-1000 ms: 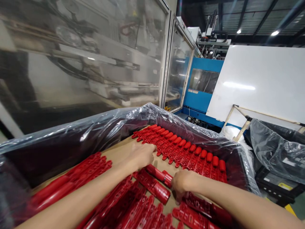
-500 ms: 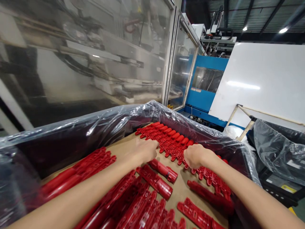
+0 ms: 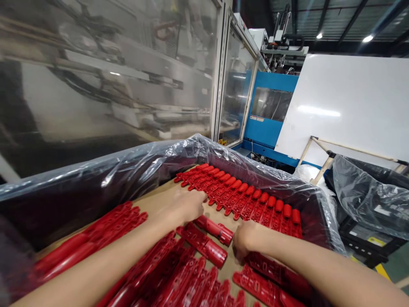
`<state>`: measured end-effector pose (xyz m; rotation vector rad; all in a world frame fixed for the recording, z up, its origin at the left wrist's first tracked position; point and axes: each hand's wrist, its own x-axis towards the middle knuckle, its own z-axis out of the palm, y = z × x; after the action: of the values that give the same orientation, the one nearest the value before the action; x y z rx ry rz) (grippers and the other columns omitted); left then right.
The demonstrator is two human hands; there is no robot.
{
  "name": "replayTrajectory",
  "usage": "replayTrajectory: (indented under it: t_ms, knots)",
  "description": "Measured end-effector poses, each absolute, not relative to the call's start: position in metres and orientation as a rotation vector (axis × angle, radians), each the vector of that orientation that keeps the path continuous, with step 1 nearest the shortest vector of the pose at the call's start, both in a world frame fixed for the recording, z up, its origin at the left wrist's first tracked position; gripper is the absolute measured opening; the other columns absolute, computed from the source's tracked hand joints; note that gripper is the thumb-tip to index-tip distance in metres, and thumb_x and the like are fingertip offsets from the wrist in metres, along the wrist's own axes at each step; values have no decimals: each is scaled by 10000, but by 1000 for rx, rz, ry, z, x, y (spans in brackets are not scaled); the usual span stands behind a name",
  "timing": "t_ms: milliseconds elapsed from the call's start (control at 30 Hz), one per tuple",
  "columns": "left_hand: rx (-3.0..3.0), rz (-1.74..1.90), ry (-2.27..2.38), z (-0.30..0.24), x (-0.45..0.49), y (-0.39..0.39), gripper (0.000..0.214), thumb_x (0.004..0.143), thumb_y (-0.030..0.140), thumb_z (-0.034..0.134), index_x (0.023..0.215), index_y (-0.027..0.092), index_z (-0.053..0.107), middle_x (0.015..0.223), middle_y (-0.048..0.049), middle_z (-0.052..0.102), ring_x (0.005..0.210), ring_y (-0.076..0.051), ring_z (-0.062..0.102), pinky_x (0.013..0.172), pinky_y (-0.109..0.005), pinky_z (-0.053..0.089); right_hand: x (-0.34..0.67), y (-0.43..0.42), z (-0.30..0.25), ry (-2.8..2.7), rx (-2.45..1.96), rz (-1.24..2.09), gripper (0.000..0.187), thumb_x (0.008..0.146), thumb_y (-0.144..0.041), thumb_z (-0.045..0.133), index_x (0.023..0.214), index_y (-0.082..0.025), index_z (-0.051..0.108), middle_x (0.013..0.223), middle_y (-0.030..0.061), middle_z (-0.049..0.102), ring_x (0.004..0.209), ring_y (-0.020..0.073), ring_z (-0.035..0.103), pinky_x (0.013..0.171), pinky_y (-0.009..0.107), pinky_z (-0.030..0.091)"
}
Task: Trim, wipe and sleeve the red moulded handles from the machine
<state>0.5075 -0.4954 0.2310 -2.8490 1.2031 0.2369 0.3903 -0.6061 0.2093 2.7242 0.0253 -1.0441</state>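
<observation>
Resting on the cardboard point(image 3: 159, 204), the left hand point(image 3: 188, 207) sits at the near edge of the row point(image 3: 246, 196) of red parts. Its fingers are curled together and their tips are hidden, so whether they pinch anything cannot be told.

The right hand point(image 3: 244, 239) lies nearer the camera, apart from the row. It is folded like a fist on top of a flat part point(image 3: 260, 261). Its fingers are tucked under and out of sight, so a clamp on that piece cannot be confirmed.

Between the 2 hands lies a loose part point(image 3: 214, 227) with a round end, just beside the right knuckles. A second part point(image 3: 204, 244) lies alongside it.

A pile point(image 3: 179, 281) of the same pieces fills the near side, and both forearms cover some of it. Another stack point(image 3: 96, 236) lies far left along the cardboard.

A clear liner point(image 3: 134, 166) rises behind and to both sides, walling the parts in.

Beyond it stand a machine window point(image 3: 111, 85), a blue machine point(image 3: 268, 111) and a white board point(image 3: 348, 102). At right stands a bagged bin point(image 3: 370, 200).
</observation>
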Motion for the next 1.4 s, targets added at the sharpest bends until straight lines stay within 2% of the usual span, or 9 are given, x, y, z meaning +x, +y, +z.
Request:
replayTrajectory:
  t_ms: [133,267,533,667,800,900,1067,1200,1400]
  knots:
    - [-2855,243,1226,226,512,-496,256,906,360,564,1069,177,638,1015,-58,693,1023,-249,623,980,-535,411,394,-607,216,59,2578,-1226,337,662,-247,767,992,-181,744,1070,70,733,985,276,693,784,306,565]
    - [-2864,256,1242,227,512,-495,274,903,382,566,1065,173,637,1016,-61,690,1009,-242,625,950,-505,440,395,-616,235,24,2554,-1264,291,747,-193,681,1020,-101,722,1059,120,727,968,260,695,749,288,563]
    - [-2938,346,1284,228,509,-497,231,895,317,581,1057,163,638,1023,-71,683,1043,-262,611,986,-551,401,385,-635,274,-173,2754,-1058,213,809,-102,682,1020,-127,668,1140,99,677,1083,235,634,924,447,522]
    - [-2979,625,1511,229,501,-501,237,841,147,575,1070,164,629,1064,-76,681,1015,-231,618,943,-452,448,374,-663,299,-92,3129,-992,353,781,59,522,1034,-112,698,1005,91,725,922,205,691,788,339,567]
    - [-2898,1143,1796,229,487,-505,516,657,37,545,1148,187,599,1054,-43,704,959,-186,642,863,-307,489,367,-693,309,11,3553,-806,368,801,51,461,1088,-55,665,988,96,725,876,135,683,749,227,551]
    - [-2782,1518,1974,229,478,-506,611,576,93,593,1174,216,579,1073,-14,697,996,-190,626,842,-293,501,364,-703,310,124,3803,-635,260,844,-87,549,1080,-53,654,965,86,721,836,116,674,792,249,549]
    - [-2559,1974,2168,227,471,-508,404,589,287,732,974,206,640,933,-7,704,883,-196,632,837,-333,506,364,-703,308,370,4021,-519,217,810,-159,623,1011,-120,696,880,32,731,801,113,670,791,269,540]
    - [-2495,2113,2190,224,471,-509,323,584,404,796,782,198,644,851,-14,709,830,-207,630,827,-348,491,366,-698,306,497,4068,-456,200,786,-161,646,969,-130,719,830,23,736,776,114,666,763,261,530]
    - [-2542,2155,2163,221,472,-511,386,580,484,810,781,184,673,732,13,674,682,-158,575,735,-312,456,364,-695,308,526,4084,-428,213,771,-192,669,968,-133,728,825,28,742,755,118,667,742,262,531]
